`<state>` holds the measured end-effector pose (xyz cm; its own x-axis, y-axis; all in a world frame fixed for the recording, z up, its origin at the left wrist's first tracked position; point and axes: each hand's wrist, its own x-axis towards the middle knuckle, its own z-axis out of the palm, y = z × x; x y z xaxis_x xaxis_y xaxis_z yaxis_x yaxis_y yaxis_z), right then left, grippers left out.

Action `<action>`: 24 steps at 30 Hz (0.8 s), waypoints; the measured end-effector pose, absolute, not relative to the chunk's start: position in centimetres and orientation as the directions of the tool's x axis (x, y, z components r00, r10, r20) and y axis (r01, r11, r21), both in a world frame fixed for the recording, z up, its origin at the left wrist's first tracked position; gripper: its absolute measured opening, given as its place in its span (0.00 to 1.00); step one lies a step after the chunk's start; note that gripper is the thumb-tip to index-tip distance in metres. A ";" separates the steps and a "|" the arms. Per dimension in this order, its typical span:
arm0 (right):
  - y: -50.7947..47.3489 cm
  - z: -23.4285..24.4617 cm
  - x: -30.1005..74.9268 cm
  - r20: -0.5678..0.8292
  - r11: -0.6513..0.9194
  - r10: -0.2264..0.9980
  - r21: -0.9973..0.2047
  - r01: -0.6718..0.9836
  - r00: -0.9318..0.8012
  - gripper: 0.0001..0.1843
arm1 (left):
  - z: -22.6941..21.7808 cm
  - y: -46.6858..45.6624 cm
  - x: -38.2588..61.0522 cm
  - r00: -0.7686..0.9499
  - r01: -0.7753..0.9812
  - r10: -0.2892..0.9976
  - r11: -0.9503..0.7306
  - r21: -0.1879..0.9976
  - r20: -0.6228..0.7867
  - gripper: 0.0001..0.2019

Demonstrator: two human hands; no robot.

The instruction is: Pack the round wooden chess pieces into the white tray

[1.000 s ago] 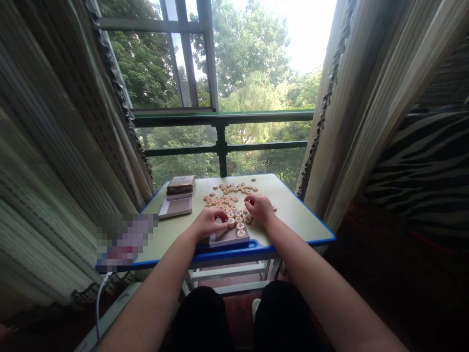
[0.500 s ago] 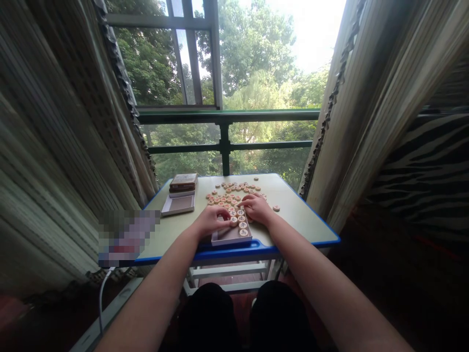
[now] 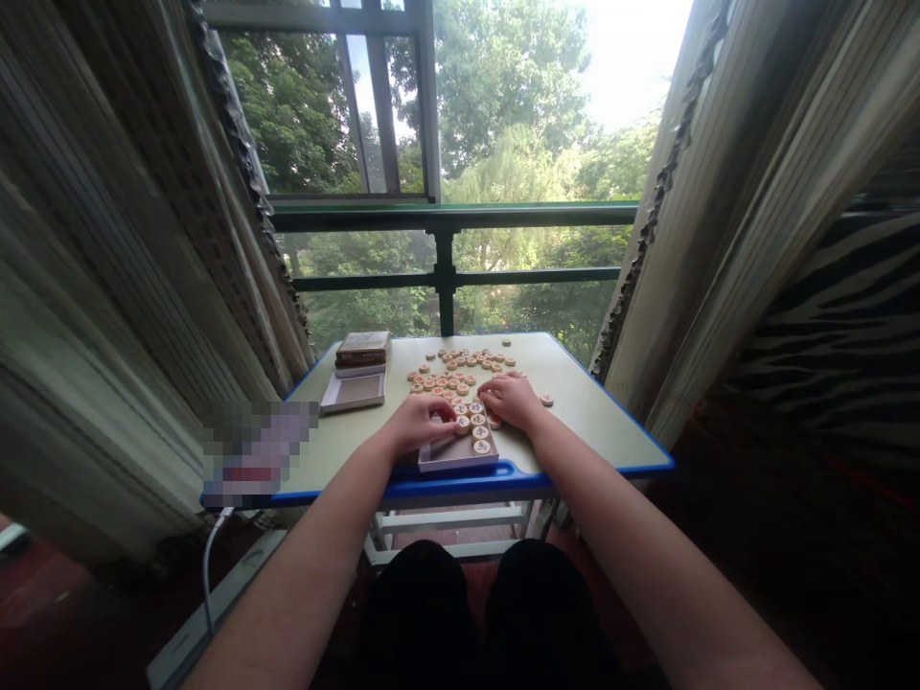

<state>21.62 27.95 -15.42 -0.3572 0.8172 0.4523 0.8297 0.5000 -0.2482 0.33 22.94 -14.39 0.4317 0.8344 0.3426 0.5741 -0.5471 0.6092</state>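
Discs of pale wood with dark characters (image 3: 480, 433) are lined up along the right side of the shallow, open, light-grey tray (image 3: 440, 452), which is set at the near edge of the cream, blue-rimmed table (image 3: 608, 436). Filling of the tray, row by row, looks to be the step in hand. At the second row, one dark-lettered disc (image 3: 462, 424) is met on its left edge by the bent thumb and fingertips of the left hand (image 3: 419, 422); whether it is firmly gripped cannot be told. By the tray's far right corner, the right hand (image 3: 512, 398) is held with fingers half curled; what, if anything, is held beneath them cannot be made out. Beyond, red-lettered wooden discs (image 3: 429, 384) are left loosely scattered. A square nudge and clean release seem called for, the neighbours left undisturbed. Against a second ago, the left hand's place is unchanged and the same rows are shown, but the right fingers, then curled tighter, have been stretched out lower, nearer the tray.
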 end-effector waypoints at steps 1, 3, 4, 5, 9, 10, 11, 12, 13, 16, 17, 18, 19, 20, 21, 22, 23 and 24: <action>28.0 -15.4 21.6 0.447 0.506 0.816 -0.243 0.828 -0.367 0.11 | -14.4 23.0 0.3 0.433 0.576 0.834 -0.547 0.607 0.341 0.13; 28.0 -15.4 21.6 0.444 0.508 0.815 -0.238 0.828 -0.373 0.11 | -14.4 23.0 0.3 0.433 0.575 0.834 -0.547 0.608 0.341 0.12; 28.0 -15.4 21.7 0.445 0.508 0.815 -0.240 0.827 -0.371 0.11 | -14.3 23.0 0.3 0.431 0.574 0.835 -0.546 0.610 0.342 0.12; 28.0 -15.4 21.7 0.446 0.509 0.815 -0.243 0.826 -0.371 0.11 | -14.3 23.0 0.3 0.429 0.572 0.835 -0.546 0.612 0.344 0.11; 27.8 -15.5 21.8 0.454 0.502 0.817 -0.257 0.826 -0.356 0.11 | -14.1 22.8 0.3 0.423 0.563 0.837 -0.542 0.624 0.346 0.11; 27.8 -15.5 21.8 0.456 0.491 0.822 -0.260 0.832 -0.343 0.12 | -14.1 22.8 0.3 0.422 0.563 0.838 -0.541 0.626 0.345 0.11; 27.7 -15.5 21.8 0.455 0.478 0.827 -0.262 0.838 -0.330 0.12 | -14.1 22.8 0.3 0.420 0.563 0.840 -0.539 0.627 0.345 0.11; 27.7 -15.5 21.8 0.455 0.470 0.831 -0.264 0.843 -0.320 0.12 | -14.0 22.8 0.3 0.417 0.565 0.841 -0.537 0.626 0.345 0.12; 27.7 -15.5 21.8 0.456 0.468 0.831 -0.264 0.844 -0.318 0.11 | -14.0 22.8 0.3 0.415 0.568 0.842 -0.536 0.624 0.345 0.12; 27.6 -15.3 21.8 0.483 0.474 0.819 -0.270 0.838 -0.308 0.09 | -14.0 22.8 0.2 0.413 0.570 0.844 -0.533 0.625 0.344 0.13; 27.6 -15.2 21.7 0.505 0.475 0.812 -0.281 0.834 -0.293 0.09 | -14.0 22.8 0.2 0.409 0.569 0.845 -0.530 0.629 0.343 0.14; 27.5 -15.1 21.7 0.533 0.484 0.800 -0.300 0.822 -0.276 0.09 | -14.0 22.8 0.2 0.402 0.569 0.848 -0.527 0.631 0.345 0.14; 27.3 -14.9 21.6 0.564 0.506 0.783 -0.329 0.798 -0.263 0.08 | -14.0 22.9 0.2 0.390 0.571 0.850 -0.525 0.631 0.354 0.15; 27.1 -14.8 21.6 0.598 0.539 0.761 -0.364 0.760 -0.254 0.09 | -14.1 22.9 0.2 0.373 0.576 0.851 -0.525 0.627 0.370 0.15; 26.9 -14.7 21.6 0.629 0.583 0.735 -0.396 0.710 -0.252 0.09 | -14.1 23.0 0.1 0.354 0.580 0.849 -0.528 0.620 0.392 0.15; 26.6 -14.5 21.5 0.658 0.629 0.708 -0.420 0.654 -0.257 0.09 | -14.2 23.1 0.1 0.334 0.582 0.846 -0.532 0.615 0.416 0.16; 26.3 -14.4 21.4 0.682 0.670 0.681 -0.434 0.603 -0.266 0.09 | -14.2 23.2 0.1 0.315 0.580 0.841 -0.537 0.613 0.439 0.16; 25.9 -14.3 21.3 0.700 0.702 0.657 -0.435 0.564 -0.279 0.09 | -14.3 23.3 0.0 0.303 0.574 0.838 -0.541 0.615 0.454 0.16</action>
